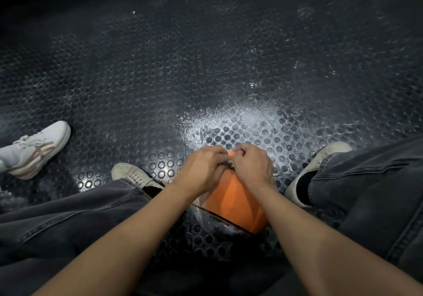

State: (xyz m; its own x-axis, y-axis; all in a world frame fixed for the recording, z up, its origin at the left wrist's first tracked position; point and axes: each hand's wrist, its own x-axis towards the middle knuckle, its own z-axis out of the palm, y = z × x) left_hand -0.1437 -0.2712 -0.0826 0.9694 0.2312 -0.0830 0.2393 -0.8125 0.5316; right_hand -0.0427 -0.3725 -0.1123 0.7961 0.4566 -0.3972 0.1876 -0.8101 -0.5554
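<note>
Left hand (203, 169) sits at the top of the orange bag (233, 204), fingers curled over its upper edge and gripping it. Just to the right of my knuckles a small whitish bit (231, 164) shows between the two hands, too small for me to say what it is. Right hand (251, 169) touches the left, fingers bent tight and pinching the same top edge from the other side.

I judge this to be the closing or opening of the bag's mouth, somewhere in the middle. Both hands have their hold and the top is gathered between them, but I can see no finished knot or fold, and the mouth itself is hidden under my fingers. So the grip is made, and the working of the top is left to do.

The bag stands on the black studded floor (160, 67) between my feet, just right of my left shoe (132, 174) and well left of my right shoe (320, 163). At its left foot a pale, see-through edge (199, 200) peeks out, with a dark rim running along the base. Its face is smooth, matte orange, with one soft crease running down it, and it looks full and upright. White powder (229, 117) dusts the floor just beyond it.
</note>
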